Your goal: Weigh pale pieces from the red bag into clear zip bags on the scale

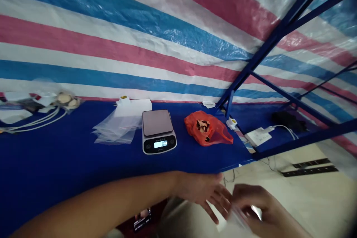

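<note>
My left hand (202, 191) reaches across the lower middle, fingers spread, its fingertips close to the other hand. At the lower right my right hand (255, 206) is closed on a clear plastic bag (240, 218), blurred by motion. On the blue table a kitchen scale (157, 123) has a bare plate and a lit display. To its right lies an open red plastic bag (195, 126) with dark and pale pieces (203, 126) inside. Left of the scale is a stack of clear flat bags (115, 130).
White cables (39, 123) and packed items lie at the far left of the table (69, 152). A power strip (259, 137) sits at the right behind blue frame bars (251, 59). A phone (142, 219) shows below my left forearm.
</note>
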Motion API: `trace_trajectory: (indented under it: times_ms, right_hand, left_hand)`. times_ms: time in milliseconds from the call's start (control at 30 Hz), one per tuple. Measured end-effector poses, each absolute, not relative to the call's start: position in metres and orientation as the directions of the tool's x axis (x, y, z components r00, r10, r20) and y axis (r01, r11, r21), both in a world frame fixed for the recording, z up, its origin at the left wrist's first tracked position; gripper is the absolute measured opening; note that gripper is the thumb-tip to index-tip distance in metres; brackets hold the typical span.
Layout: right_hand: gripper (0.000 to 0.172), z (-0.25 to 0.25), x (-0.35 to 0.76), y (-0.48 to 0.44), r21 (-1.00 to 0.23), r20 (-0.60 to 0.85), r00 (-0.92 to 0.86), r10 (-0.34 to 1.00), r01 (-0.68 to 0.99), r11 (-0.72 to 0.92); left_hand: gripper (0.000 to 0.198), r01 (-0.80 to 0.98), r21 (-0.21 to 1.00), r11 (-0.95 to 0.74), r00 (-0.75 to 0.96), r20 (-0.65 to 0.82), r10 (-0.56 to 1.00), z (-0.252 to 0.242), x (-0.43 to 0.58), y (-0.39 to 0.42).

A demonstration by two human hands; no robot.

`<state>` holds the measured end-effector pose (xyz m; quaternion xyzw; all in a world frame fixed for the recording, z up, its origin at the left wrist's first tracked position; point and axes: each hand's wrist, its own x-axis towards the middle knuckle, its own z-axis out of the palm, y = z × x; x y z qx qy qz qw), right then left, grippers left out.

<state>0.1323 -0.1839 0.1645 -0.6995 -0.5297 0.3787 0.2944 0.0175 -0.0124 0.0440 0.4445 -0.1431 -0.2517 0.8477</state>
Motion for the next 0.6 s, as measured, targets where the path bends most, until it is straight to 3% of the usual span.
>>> trace_trajectory:
  times_ms: [100,267,333,433,600]
  right_hand:
    - [0.035,0.145,0.127,-0.156,-0.711,-0.260,0.222,0.940,0.615,-0.342]
    - [0.031,0.134,0.120,-0.129,-0.701,-0.295,0.239,0.925,0.604,-0.379]
    - [0.029,0.132,0.126,-0.124,-0.690,-0.198,0.315,0.928,0.628,-0.360]
    - [0.031,0.127,0.151,-0.114,-0.655,0.020,0.507,0.862,0.658,-0.372]
    - [0.040,0.124,0.191,-0.082,-0.691,0.130,0.700,0.702,0.572,-0.443]
  left_hand:
    - [0.077,0.256,0.821,0.510,0.766,0.149,-0.625,0.043,0.019,-0.001]
    - [0.066,0.152,0.789,0.595,0.885,0.159,-0.437,0.033,0.011,0.005]
    - [0.057,0.176,0.742,0.647,0.914,0.121,-0.388,0.028,0.011,0.005]
    - [0.062,0.197,0.645,0.738,0.952,0.054,-0.301,0.022,0.018,0.006]
    - [0.060,0.194,0.556,0.808,0.964,0.044,-0.262,0.026,0.022,0.015]
